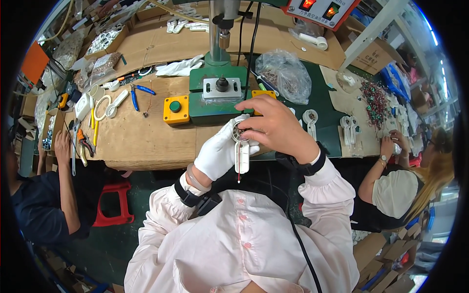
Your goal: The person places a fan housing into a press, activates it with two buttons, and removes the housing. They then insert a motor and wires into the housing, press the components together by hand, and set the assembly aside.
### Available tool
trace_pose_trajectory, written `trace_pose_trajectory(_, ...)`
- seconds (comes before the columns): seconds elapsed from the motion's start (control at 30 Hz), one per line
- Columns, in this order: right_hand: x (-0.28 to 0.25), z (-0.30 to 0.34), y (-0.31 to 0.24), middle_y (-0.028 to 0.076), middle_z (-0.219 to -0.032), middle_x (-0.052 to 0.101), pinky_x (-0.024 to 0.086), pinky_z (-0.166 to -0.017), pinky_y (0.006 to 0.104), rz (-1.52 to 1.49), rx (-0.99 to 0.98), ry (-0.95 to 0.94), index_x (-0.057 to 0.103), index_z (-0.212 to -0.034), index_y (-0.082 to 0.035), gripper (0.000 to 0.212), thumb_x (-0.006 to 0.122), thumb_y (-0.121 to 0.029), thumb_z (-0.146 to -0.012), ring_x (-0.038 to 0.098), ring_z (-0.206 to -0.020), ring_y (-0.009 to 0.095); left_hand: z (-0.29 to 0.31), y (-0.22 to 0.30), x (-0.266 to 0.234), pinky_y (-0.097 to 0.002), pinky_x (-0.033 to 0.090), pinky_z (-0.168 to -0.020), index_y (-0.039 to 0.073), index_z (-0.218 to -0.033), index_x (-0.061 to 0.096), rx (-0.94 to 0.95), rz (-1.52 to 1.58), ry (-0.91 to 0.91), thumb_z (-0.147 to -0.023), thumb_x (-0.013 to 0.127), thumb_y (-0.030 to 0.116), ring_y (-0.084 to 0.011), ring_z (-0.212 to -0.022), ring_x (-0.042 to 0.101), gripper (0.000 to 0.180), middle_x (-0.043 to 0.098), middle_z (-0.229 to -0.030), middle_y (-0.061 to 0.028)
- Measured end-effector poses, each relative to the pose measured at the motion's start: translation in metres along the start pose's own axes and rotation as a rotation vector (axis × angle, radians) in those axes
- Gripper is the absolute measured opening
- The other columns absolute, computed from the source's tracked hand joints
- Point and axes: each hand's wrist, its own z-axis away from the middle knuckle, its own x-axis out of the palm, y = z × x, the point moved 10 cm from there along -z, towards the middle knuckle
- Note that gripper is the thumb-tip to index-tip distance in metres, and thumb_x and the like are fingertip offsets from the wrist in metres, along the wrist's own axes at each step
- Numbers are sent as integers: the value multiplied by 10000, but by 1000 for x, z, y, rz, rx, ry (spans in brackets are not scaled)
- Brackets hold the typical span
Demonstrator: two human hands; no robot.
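My left hand [217, 150], in a white glove, is wrapped round a white plastic handheld-fan housing [242, 160] just past the bench's front edge. The housing has a round head and a short handle pointing toward me. A thin red wire [239, 177] runs along the handle and hangs past its end. My bare right hand [281, 128] reaches over from the right, its thumb and fingertips bent into the round head. Something small and dark shows inside the head, mostly hidden by these fingers. Beyond both hands stands a green bench press [205, 111] with a metal plate [211, 89].
Yellow button boxes [176, 109] flank the press. Blue-handled pliers [135, 97] and white rings lie left. White fan housings [310, 122] and a clear bag of small parts [286, 73] lie right. Co-workers sit at both sides; a red stool [113, 205] stands left.
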Motion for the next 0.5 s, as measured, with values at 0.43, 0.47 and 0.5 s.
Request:
trace_pose_trajectory(0.43, 8, -9, 10, 47, -1054, 639, 490, -832, 377, -132, 21, -110, 734, -827, -116, 145, 795, -183, -713, 582, -988, 266, -1, -2, 0, -440, 548, -881, 50, -1326, 500, -50, 23, -1, -1053, 395, 351, -303, -1017, 642, 420, 631, -1147, -130)
trace_pose_trajectory(0.47, 8, -9, 10, 47, -1054, 639, 490, -832, 377, -131, 22, -110, 734, -827, -116, 145, 795, -183, -713, 582, -988, 266, -1, -2, 0, -440, 548, -881, 50, -1326, 500, -50, 23, -2, -1053, 395, 351, -303, -1017, 642, 420, 631, -1147, -130)
trace_pose_trajectory(0.5, 9, -9, 10, 48, -1053, 638, 490, -832, 376, -134, 22, -116, 735, -828, -116, 146, 795, -181, -713, 582, -986, 266, -1, -2, 0, -438, 549, -879, 48, -1319, 506, -50, 20, -2, -1052, 396, 352, -302, -1015, 642, 419, 632, -1144, -131)
